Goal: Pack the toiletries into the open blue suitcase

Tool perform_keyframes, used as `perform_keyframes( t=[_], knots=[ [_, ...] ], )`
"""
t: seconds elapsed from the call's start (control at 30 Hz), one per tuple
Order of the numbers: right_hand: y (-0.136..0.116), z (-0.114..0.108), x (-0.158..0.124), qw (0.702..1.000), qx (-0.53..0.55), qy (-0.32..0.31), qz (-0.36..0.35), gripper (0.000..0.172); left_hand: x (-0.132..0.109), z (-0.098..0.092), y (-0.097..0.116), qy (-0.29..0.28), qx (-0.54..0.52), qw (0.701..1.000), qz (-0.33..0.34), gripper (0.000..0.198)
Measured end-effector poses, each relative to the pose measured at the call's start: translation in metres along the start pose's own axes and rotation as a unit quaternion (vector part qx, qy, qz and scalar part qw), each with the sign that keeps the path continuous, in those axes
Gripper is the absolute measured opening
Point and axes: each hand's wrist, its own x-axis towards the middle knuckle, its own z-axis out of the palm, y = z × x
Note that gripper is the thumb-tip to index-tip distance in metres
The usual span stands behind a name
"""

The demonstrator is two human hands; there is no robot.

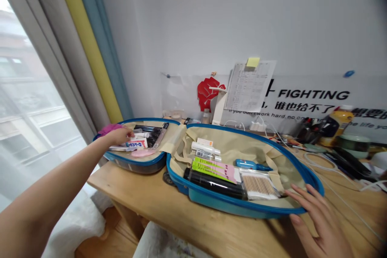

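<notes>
Head view, read from left to right: a sheer curtain (pixel 33 100) hangs at the far left, and the left forearm (pixel 60 177) is stretched past it toward a wooden table (pixel 136 205). An open blue-rimmed hard-shell suitcase (pixel 242 209) is laid on the table, its two halves side by side. The left hand (pixel 122 136) is placed over the far-left half, on a heap of toiletries. A magenta cloth (pixel 109 130) is seen just beside it, with a white-and-red carton (pixel 136 143) and a pink pouch (pixel 142 152) near it. The fingers are bent downward, but whether they are clamped on anything cannot be told. The work in hand is judged to lie among these small items, and any lift would call for the fingers to be closed on one.

In the right half, white tubes (pixel 205 149), a green-and-pink carton (pixel 214 171), a black tube (pixel 211 183) and a packet of cotton swabs (pixel 258 185) are laid on beige lining. The right hand (pixel 320 225) is held open at the near-right rim, its fingers spread apart and nothing held. A yellow bottle (pixel 337 125) is stood farther right, at the far edge of the table.
</notes>
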Motion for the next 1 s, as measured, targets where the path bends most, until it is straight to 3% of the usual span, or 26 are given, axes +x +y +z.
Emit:
perform_keyframes(
  t=[0.23,0.43,0.73,0.87,1.0],
  knots=[
    [0.0,-0.002,0.0,1.0,-0.005,-0.003,-0.005,0.037,-0.001,0.017,-0.018,-0.046,0.043,0.998,0.024,0.048],
    [0.0,-0.001,0.0,1.0,-0.013,-0.003,-0.009,0.035,0.012,0.023,-0.02,-0.085,0.143,0.984,0.058,0.049],
    [0.0,0.0,0.001,1.0,-0.021,-0.003,-0.017,0.035,0.011,0.02,-0.015,-0.079,0.182,0.979,0.055,0.04],
    [0.001,0.0,0.002,1.0,-0.023,-0.002,-0.015,0.035,0.005,0.019,-0.015,-0.076,0.196,0.976,0.055,0.045],
    [0.0,-0.001,0.002,0.999,-0.027,-0.001,-0.021,0.035,0.003,0.019,-0.018,-0.048,0.146,0.985,0.08,0.044]
  ],
)
